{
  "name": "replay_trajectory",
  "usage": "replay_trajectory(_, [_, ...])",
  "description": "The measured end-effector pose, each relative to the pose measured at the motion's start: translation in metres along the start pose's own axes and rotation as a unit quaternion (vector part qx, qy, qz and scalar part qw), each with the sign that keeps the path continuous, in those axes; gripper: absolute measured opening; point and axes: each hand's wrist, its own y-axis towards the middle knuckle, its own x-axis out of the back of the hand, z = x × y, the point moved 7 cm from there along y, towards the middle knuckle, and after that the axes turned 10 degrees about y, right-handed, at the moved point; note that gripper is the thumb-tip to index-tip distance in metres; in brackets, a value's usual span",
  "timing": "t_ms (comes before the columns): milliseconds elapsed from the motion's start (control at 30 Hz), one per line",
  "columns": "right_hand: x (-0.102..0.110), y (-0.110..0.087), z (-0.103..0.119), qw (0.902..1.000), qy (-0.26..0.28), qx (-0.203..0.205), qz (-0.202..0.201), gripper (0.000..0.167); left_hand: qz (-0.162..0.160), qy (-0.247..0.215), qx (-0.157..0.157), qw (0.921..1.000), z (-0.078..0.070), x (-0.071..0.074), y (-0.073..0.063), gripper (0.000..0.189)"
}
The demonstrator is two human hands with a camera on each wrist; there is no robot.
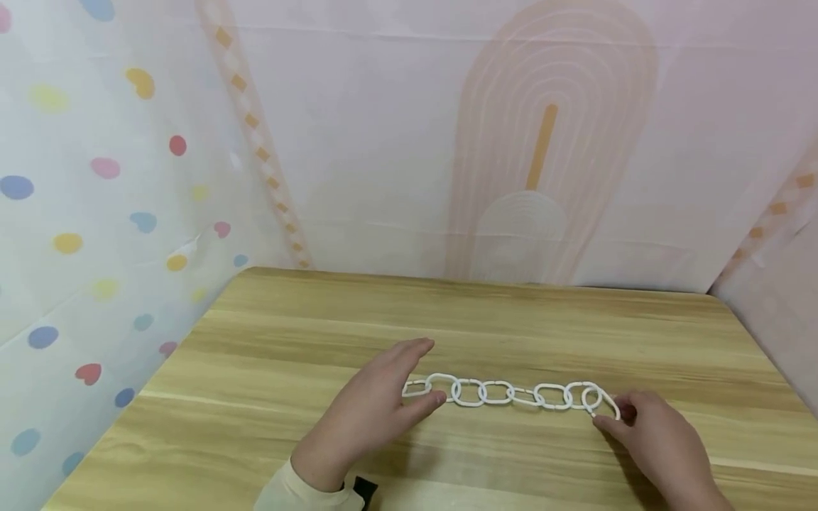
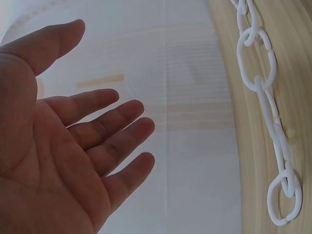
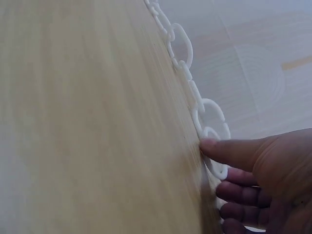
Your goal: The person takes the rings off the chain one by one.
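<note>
A white plastic chain (image 1: 513, 392) of several oval links lies stretched from left to right along the wooden table. At its right end my right hand (image 1: 667, 443) pinches the last link between thumb and fingers; the thumb (image 3: 219, 147) lies against that link in the right wrist view. Over the chain's left end is my left hand (image 1: 373, 401), its thumb and fingers spread apart and holding nothing. It hides part of the leftmost links in the head view. From the left wrist, the palm (image 2: 53, 170) shows with loosely extended fingers, apart from the chain (image 2: 258, 84).
The wooden table (image 1: 255, 419) has light and dark grain, with its far edge against a pale patterned curtain (image 1: 383, 142). Another curtain with coloured dots (image 1: 115, 213) hangs along the left side. A small black piece (image 1: 365, 490) shows by the left cuff.
</note>
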Motion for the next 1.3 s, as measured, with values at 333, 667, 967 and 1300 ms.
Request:
replay_trajectory(333, [-0.003, 0.000, -0.006, 0.9987, 0.021, -0.032, 0.034, 0.018, 0.022, -0.006, 0.006, 0.9997, 0.001, -0.009, 0.006, 0.058])
replay_trajectory(667, [0.001, -0.004, -0.002, 0.9972, 0.060, -0.039, 0.020, 0.024, 0.040, -0.005, -0.008, 0.9992, -0.001, -0.013, 0.008, 0.052])
replay_trajectory(967, [0.001, -0.005, 0.016, 0.9971, 0.074, -0.011, -0.007, 0.023, 0.045, 0.007, -0.019, 0.9988, -0.001, -0.013, 0.008, 0.050])
replay_trajectory(1300, [0.001, -0.009, 0.029, 0.9958, 0.089, 0.006, -0.018, 0.023, 0.048, 0.006, -0.002, 0.9988, 0.003, -0.012, 0.005, 0.051])
